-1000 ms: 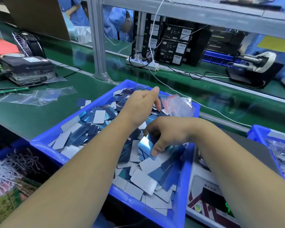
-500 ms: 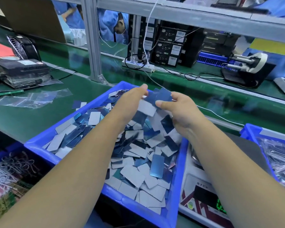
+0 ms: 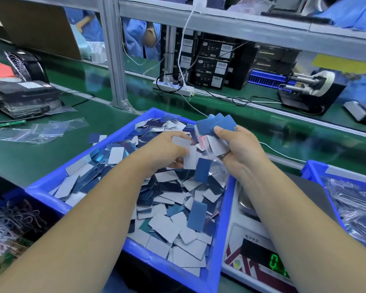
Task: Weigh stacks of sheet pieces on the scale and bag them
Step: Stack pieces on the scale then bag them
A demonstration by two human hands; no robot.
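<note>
Gathering step: right hand [image 3: 239, 149] clamps fanned blue-and-white rectangular sheet pieces [image 3: 217, 125]; left hand [image 3: 167, 151] pinches more. Next: square stack, weigh.

Both hands over the blue bin [image 3: 123, 134], pieces in grip.
R hand [image 3: 239, 149] at 1 o'clock holds a fanned stack of sheet pieces [image 3: 217, 125]; L hand [image 3: 167, 153] pinches a few; scale [image 3: 251, 246] at 4 o'clock.

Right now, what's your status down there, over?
Both hands over the blue bin. Right hand grips a fanned stack of sheet pieces. Left hand pinches a few. Scale pan bare.
</note>
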